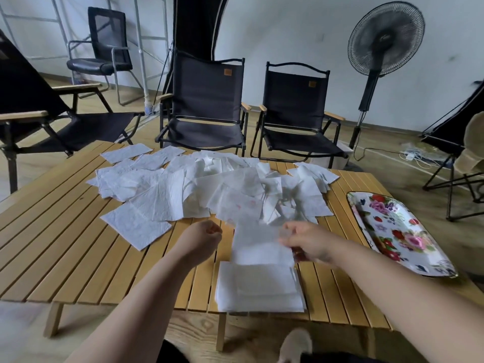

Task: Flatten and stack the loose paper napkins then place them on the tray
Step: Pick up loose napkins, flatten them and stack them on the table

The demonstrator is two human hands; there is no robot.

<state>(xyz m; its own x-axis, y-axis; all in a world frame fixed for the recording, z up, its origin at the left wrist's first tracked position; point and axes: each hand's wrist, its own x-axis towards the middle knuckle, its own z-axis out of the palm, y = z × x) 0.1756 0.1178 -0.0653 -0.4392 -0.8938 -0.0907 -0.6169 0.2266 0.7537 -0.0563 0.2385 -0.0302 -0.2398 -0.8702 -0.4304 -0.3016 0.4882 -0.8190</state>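
While my right hand [306, 242] pinches a thin, blurred white napkin [258, 244] by its edge, the sheet hangs just over the flat, squared stack [259, 292] left of the floral tray [398, 231]. My left hand [207, 234] is curled on nothing, further left. Creased, crumpled loose napkins [209, 187] sprawl up-left of the tray.
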